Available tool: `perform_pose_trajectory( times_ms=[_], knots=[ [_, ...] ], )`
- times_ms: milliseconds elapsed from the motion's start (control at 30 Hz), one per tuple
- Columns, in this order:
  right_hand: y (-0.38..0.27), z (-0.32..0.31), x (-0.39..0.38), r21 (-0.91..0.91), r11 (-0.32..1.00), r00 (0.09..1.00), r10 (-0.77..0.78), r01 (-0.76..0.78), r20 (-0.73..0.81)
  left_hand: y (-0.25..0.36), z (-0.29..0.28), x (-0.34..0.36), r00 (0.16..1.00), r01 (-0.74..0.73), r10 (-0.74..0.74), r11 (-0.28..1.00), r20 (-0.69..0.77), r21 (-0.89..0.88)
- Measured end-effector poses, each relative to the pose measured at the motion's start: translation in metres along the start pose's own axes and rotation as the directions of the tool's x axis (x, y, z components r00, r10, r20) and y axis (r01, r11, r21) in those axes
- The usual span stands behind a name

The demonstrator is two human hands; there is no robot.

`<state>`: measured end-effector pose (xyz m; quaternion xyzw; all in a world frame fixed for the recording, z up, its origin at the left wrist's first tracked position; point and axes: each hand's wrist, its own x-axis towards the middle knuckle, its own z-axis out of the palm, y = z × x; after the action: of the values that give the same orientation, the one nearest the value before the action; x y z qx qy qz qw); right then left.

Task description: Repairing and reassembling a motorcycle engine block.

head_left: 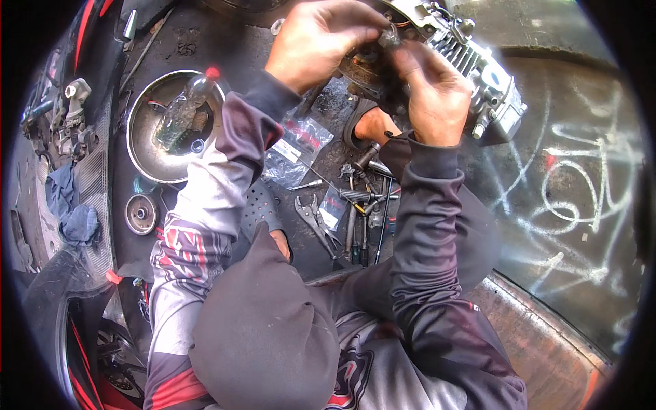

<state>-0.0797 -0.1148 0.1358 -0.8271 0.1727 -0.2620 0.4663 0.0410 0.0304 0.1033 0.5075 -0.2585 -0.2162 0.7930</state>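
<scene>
At the top of the head view my two hands meet in front of a metal engine [468, 58] with cooling fins. My left hand [318, 44] reaches in from the left, thumb and fingers pinched on a small shiny metal part [389, 37]. The fingertips of my right hand [435, 92] close on the same part from below and the right. Blur and the fingers hide its exact kind. Just behind and under the hands sits the dark, round opening of the engine.
Locking pliers [316, 224], screwdrivers and other tools lie on the floor between my feet. Clear plastic bags [297, 152] lie beside them. A metal bowl [137, 147] holds a plastic bottle [181, 116] with a red cap. Blue rags [75, 222] lie far left; a painted panel [574, 191] stands right.
</scene>
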Motion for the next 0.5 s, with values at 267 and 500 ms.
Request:
perform_pose_trajectory(
  times_ms=[267, 500],
  knots=[
    [0.01, 0.022, -0.005, -0.233, 0.945, 0.921, -0.289, 0.23, -0.26, 0.006, 0.019, -0.005, 0.933, -0.143, 0.256, 0.908, -0.251, 0.394],
    [0.028, 0.035, -0.003, -0.291, 0.915, 0.851, -0.377, 0.28, -0.366, -0.012, 0.023, 0.007, 0.844, -0.305, 0.475, 0.807, -0.248, 0.505]
  ],
)
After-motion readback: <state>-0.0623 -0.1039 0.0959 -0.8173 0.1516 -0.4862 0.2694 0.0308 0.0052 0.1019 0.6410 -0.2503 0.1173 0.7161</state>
